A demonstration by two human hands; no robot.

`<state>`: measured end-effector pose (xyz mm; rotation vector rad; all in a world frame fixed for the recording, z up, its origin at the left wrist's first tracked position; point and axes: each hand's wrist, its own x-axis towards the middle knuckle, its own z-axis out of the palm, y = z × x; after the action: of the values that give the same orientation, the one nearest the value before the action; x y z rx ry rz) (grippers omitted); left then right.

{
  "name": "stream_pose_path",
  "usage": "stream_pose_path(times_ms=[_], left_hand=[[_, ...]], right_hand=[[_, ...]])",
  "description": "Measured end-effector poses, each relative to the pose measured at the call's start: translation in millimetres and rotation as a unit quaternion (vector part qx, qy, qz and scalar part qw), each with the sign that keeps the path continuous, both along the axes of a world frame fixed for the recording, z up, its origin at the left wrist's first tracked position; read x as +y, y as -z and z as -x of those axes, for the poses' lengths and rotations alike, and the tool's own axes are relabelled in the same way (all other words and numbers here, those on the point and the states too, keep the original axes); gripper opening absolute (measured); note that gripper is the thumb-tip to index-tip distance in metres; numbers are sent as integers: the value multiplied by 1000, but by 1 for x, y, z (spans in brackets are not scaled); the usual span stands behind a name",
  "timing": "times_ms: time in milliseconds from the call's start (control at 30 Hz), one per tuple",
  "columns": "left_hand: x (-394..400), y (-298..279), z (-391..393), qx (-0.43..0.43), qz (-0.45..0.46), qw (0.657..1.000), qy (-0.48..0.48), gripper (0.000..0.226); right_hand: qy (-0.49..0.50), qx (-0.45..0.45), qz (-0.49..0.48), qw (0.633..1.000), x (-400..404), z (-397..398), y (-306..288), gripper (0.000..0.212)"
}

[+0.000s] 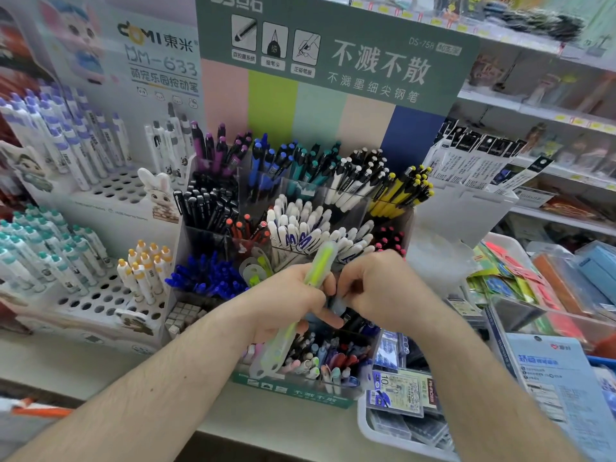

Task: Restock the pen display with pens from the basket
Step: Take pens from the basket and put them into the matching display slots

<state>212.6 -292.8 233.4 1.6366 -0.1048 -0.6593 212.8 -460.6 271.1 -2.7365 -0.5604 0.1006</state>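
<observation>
While gripped by left hand (pixel 286 295): slim translucent yellow-green pen (pixel 320 261); right hand (pixel 373 288) fingers curled, contents unclear.

A pale yellow-green pen (pixel 319 266) in clear packaging is held tilted before the tiered pen display (pixel 310 201), centre.

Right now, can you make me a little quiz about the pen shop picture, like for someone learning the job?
1. True or false: the left hand grips a yellow-green packaged pen.
2. Which pens fill the compartment left of the left hand? A) dark blue pens B) pink C) grey
3. Fill in: the yellow pens stand at the ____ end of the acrylic display's back row.

Key: 1 true; 2 A; 3 right. The right hand is curled beside the left; what it holds is hidden.
</observation>
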Motion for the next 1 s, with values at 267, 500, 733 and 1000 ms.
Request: stream_pose_path(times_ms=[267, 500, 733, 1000], left_hand=[[15, -8, 2, 9, 84, 996, -42, 27], [18, -11, 4, -68, -19, 995, -64, 16], [32, -21, 11, -87, 66, 994, -18, 16], [49, -10, 5, -95, 132, 982, -99, 37]], right_hand=[[39, 26, 53, 998, 9, -5, 6, 22], [160, -26, -275, 948, 43, 7, -21, 25], [149, 12, -350, 925, 56, -1, -15, 25], [67, 96, -437, 892, 60, -6, -28, 23]])
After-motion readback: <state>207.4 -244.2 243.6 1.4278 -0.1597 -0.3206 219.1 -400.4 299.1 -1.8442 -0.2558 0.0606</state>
